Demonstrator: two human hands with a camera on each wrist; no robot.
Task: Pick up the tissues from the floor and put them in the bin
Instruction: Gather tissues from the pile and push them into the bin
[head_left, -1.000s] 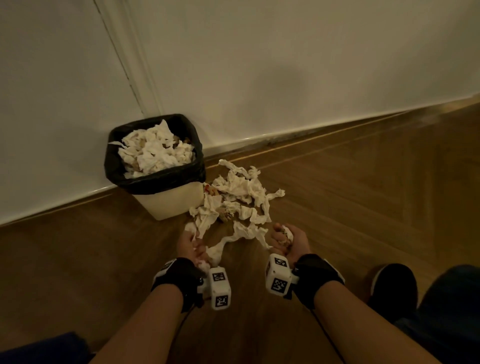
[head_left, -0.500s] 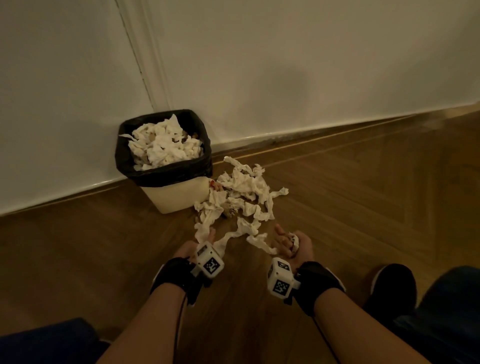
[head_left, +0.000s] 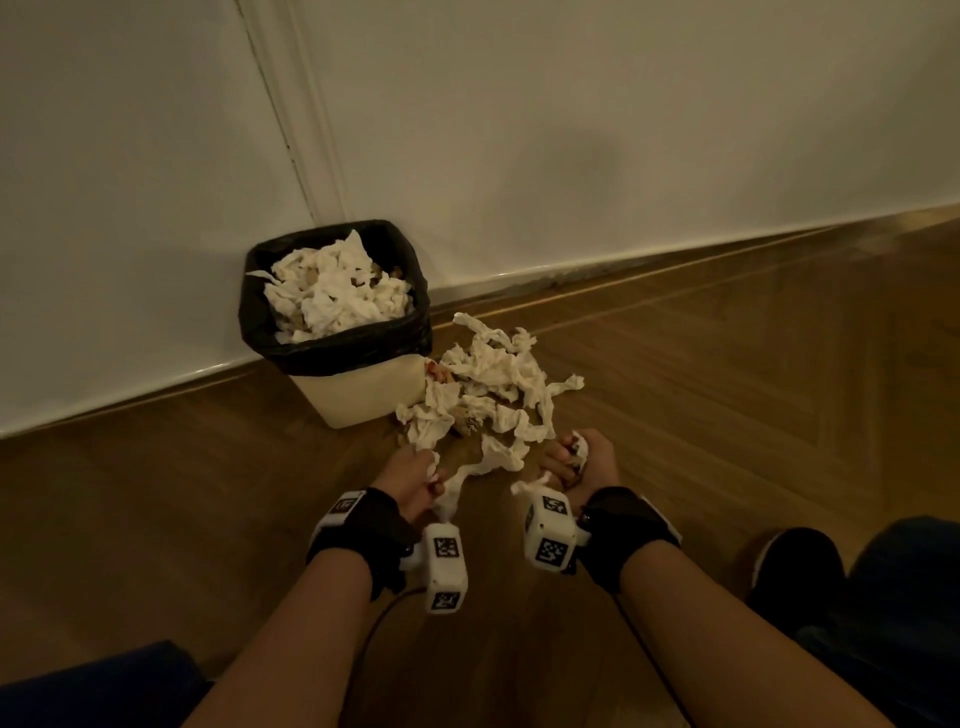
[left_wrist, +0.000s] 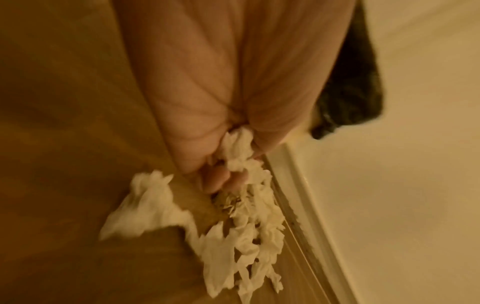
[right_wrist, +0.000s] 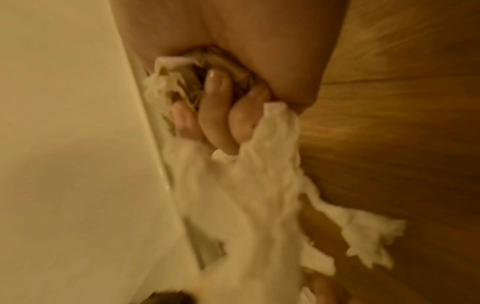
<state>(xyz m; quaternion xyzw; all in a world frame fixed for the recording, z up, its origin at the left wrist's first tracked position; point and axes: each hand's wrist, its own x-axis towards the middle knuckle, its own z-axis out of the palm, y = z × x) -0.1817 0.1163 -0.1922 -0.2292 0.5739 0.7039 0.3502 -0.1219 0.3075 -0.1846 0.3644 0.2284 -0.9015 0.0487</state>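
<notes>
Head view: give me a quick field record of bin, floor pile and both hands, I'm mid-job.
bin: against the wall, black liner, heaped with tissues
floor pile: crumpled tissues on the wood floor, right of the bin, touching its base
left hand: grips a tissue strip trailing to the pile
right hand: fingers curled round a tissue wad
task state: pile not yet binned

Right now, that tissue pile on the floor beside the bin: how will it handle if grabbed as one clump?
Probably floppy: the tissue pile is loose crumpled strips, and a tail dangles from the left hand. Likely very light. It may shed pieces, since the strands look tangled yet separate. The bin already looks heaped, so added tissue might spill.
</notes>
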